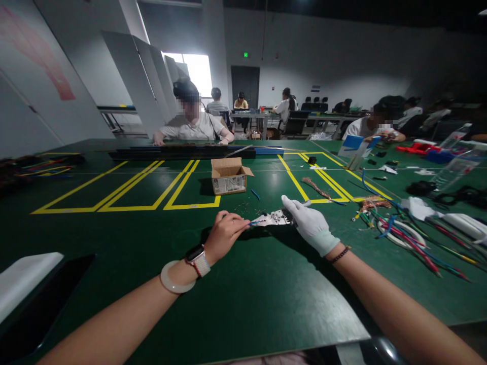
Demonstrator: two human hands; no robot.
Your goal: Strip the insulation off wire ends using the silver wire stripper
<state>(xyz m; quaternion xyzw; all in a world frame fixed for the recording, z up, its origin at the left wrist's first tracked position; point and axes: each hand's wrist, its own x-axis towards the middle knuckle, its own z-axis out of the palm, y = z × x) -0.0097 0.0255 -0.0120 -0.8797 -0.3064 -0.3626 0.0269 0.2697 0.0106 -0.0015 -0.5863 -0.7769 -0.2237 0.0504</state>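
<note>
My right hand (310,225), in a white glove, is closed round the handles of a wire stripper (277,218) whose silver jaws point left. At the jaws, my bare left hand (227,231) pinches a short blue wire (255,222) between thumb and fingers. The wire lies at the tool's jaws; whether they are fully closed on it I cannot tell. Just beyond the tool, tiny scraps are scattered on the green table (243,294). A loose blue wire piece (255,194) lies near an opened cardboard box (229,177).
Coloured wires (411,235) and a bundle of bare copper strands (375,203) lie at the right. Yellow tape (129,208) marks the table. Dark rails (182,153) lie along the far edge, where a person (194,119) sits. A white object (30,274) is at the left.
</note>
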